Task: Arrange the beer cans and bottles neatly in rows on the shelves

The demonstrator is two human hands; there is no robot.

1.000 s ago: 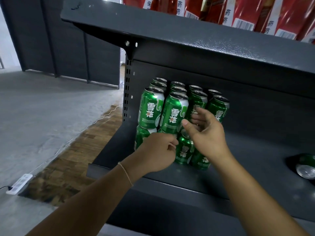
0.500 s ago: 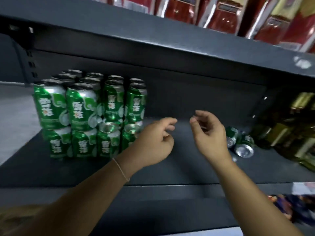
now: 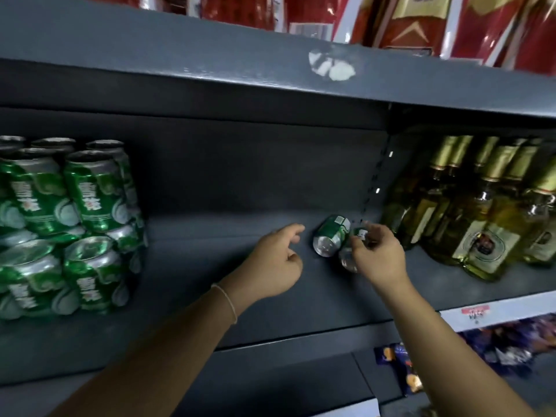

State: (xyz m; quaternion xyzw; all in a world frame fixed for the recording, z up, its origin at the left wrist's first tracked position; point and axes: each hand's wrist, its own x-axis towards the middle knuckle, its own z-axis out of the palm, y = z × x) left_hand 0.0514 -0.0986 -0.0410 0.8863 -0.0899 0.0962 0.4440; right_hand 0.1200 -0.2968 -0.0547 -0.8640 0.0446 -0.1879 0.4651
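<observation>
Cans lie on their sides on the dark shelf (image 3: 210,296), two of them, touching. The left loose can (image 3: 331,234) is bare. The right hand (image 3: 377,255) reaches over the right loose can (image 3: 349,257), fingers bent around it; I cannot tell if it grips. The left hand (image 3: 275,266) hovers just beside the left can, fingers loosely curled, holding nothing. Stacked green cans (image 3: 66,230) stand far left. Green bottles (image 3: 487,212) stand at the right.

A dark grey metal shelf (image 3: 210,296) has a dark back panel (image 3: 240,170) behind it. The upper shelf board (image 3: 180,64) shows a spot of chipped paint (image 3: 331,67). Red boxes (image 3: 421,22) stand on top. The light is dim. Lower right, colourful packets (image 3: 496,350) lie under a white price strip (image 3: 487,311).
</observation>
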